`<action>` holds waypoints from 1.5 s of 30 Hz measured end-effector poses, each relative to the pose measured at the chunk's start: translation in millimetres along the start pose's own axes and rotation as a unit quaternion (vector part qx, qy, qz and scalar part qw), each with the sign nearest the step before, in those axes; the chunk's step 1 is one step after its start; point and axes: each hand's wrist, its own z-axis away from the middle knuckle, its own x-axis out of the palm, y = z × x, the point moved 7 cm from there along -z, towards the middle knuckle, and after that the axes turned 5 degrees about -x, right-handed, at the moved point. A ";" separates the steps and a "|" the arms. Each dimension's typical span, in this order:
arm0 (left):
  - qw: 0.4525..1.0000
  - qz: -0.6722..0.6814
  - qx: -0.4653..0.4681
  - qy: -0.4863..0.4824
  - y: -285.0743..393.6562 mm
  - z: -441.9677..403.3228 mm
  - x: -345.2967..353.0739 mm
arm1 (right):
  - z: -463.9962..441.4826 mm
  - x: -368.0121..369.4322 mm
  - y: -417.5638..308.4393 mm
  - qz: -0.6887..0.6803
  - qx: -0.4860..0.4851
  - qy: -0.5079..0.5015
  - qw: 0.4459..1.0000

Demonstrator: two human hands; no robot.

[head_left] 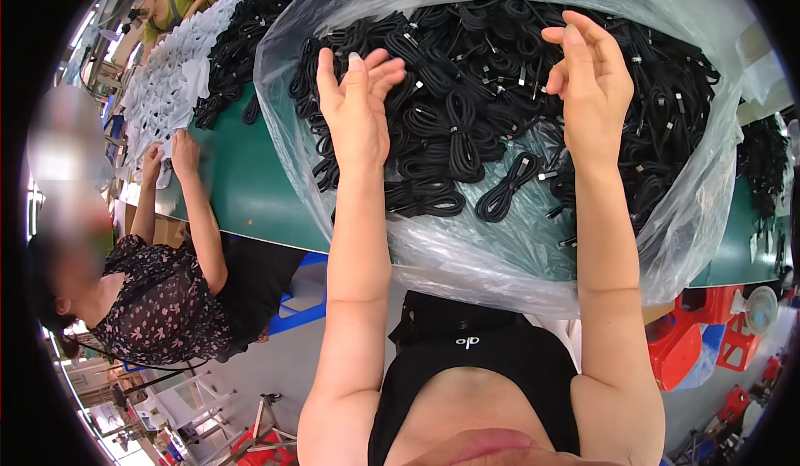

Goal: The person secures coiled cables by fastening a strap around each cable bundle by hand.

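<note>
A large clear plastic bag (467,254) lies spread wide on the green table, heaped with bundled black USB cables (462,137). My left hand (358,104) is raised over the left part of the heap, its fingers apart and nothing held. Over the right part is my right hand (587,83), with fingers loosely curved and spread, also holding nothing. One cable bundle (510,187) rests by itself on the bag's plastic near the front, between my forearms. Light metal plugs show among the dark coils.
On the green table (258,191) to the left, more black cables (242,45) lie beside white bags (171,74). A co-worker in a floral top (171,316) handles a white bag; another person (179,4) works farther back. Red stools (687,341) and a fan (760,309) stand right.
</note>
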 end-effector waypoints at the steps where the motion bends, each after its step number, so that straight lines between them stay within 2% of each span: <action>1: 1.000 -0.016 0.002 -0.026 2.6 4.0 2.6 | 0.1 -0.6 -0.8 0.003 -0.002 0.002 1.000; 5: 0.991 -0.083 0.009 -0.108 1.9 10.8 8.1 | -1.7 -5.6 -3.6 0.027 -0.007 0.009 1.000; 7: 0.990 -0.112 0.019 -0.088 4.2 16.0 12.1 | -4.7 -10.7 -0.1 0.036 -0.004 0.021 0.999; 9: 0.985 -0.134 0.047 -0.101 5.8 21.1 16.5 | -9.2 -14.5 7.1 0.043 0.010 0.021 0.999; 11: 0.983 -0.130 0.037 -0.121 1.9 25.7 20.9 | -15.0 -14.2 16.6 0.063 0.023 0.010 0.998; 13: 0.982 -0.126 0.029 -0.136 -0.4 30.2 25.5 | -25.5 -7.0 30.1 0.183 0.009 -0.038 0.982; 14: 0.981 -0.124 0.027 -0.145 -1.6 32.2 27.3 | -32.5 -0.4 32.2 0.313 -0.051 -0.081 0.945; 16: 0.980 -0.118 0.023 -0.157 -3.6 34.6 30.0 | -37.7 21.6 29.7 0.530 -0.184 -0.124 0.818; 19: 0.981 -0.113 0.027 -0.157 -7.0 34.5 30.4 | -40.5 49.6 24.5 0.679 -0.294 -0.138 0.658; 23: 0.980 -0.121 0.029 -0.155 -11.4 31.5 26.9 | -53.2 60.8 39.6 0.709 -0.292 -0.180 0.616; 26: 0.978 -0.136 0.033 -0.153 -13.9 30.0 22.7 | -67.9 53.0 30.2 0.690 -0.286 -0.166 0.644; 29: 0.977 -0.140 0.027 -0.157 -14.0 30.1 22.5 | -84.7 33.9 -1.6 0.650 -0.157 -0.122 0.733; 31: 0.976 -0.143 0.021 -0.164 -15.6 30.9 25.0 | -84.8 24.1 -32.5 0.604 -0.205 -0.089 0.765; 32: 0.976 -0.131 -0.003 -0.176 -18.8 30.9 27.7 | -67.7 21.5 -71.3 0.502 -0.192 -0.083 0.839; 33: 0.975 -0.117 -0.006 -0.187 -19.5 31.1 29.3 | -55.4 22.5 -87.7 0.432 -0.179 -0.076 0.881; 35: 0.966 -0.077 -0.035 -0.242 -22.4 32.1 35.4 | -26.9 25.5 -103.6 0.319 -0.180 -0.080 0.927; 37: 0.944 0.012 -0.076 -0.320 -26.5 34.7 40.3 | 12.8 46.4 -119.7 0.320 -0.407 -0.106 0.849; 39: 0.930 0.132 -0.053 -0.339 -23.4 34.7 45.5 | 42.9 60.5 -88.0 0.301 -0.484 -0.145 0.809; 41: 0.937 0.174 -0.084 -0.292 -25.3 31.1 40.1 | 63.4 77.5 -57.8 0.337 -0.449 -0.232 0.794; 43: 0.937 0.146 -0.125 -0.292 -25.1 25.6 36.3 | 72.7 83.7 -32.1 0.331 -0.399 -0.278 0.809; 45: 0.952 0.155 -0.101 -0.244 -26.4 17.3 28.8 | 72.3 80.9 -18.2 0.263 -0.318 -0.308 0.857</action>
